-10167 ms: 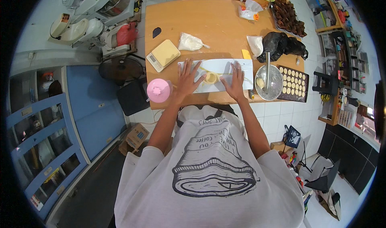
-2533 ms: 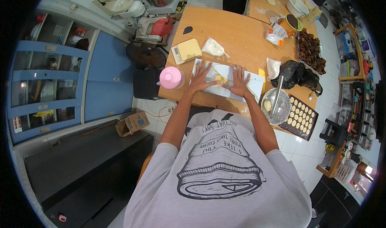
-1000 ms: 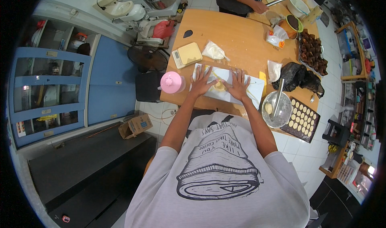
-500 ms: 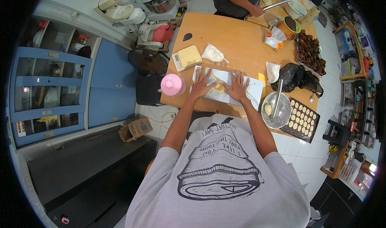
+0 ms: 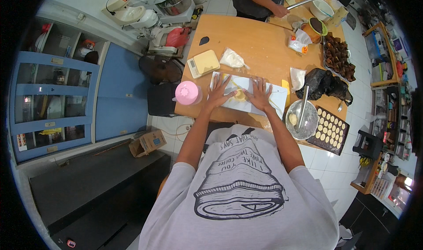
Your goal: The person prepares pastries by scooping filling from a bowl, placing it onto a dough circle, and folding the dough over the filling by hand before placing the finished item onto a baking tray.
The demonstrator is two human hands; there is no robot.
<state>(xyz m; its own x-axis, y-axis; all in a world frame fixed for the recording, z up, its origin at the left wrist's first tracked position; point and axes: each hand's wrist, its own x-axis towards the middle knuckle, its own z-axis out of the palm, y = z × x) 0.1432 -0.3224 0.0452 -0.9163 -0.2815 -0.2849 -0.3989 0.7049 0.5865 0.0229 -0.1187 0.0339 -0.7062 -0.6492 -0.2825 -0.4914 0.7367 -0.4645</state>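
Along the near edge of the tabletop (image 5: 246,42), left hand (image 5: 217,95) and right hand (image 5: 259,96) lie flat on the board (image 5: 278,93), fingers splayed, gripping nothing, probably to steady it, thumbs angled toward the dough (image 5: 239,95) between them.

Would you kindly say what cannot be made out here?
Head view: sheet under the left hand and right hand, hidden by them.
Head view: whether hands touch the round piece, too small.
Head view: contents of black bag, hidden by its plastic.
Head view: co-worker, head beyond top edge.
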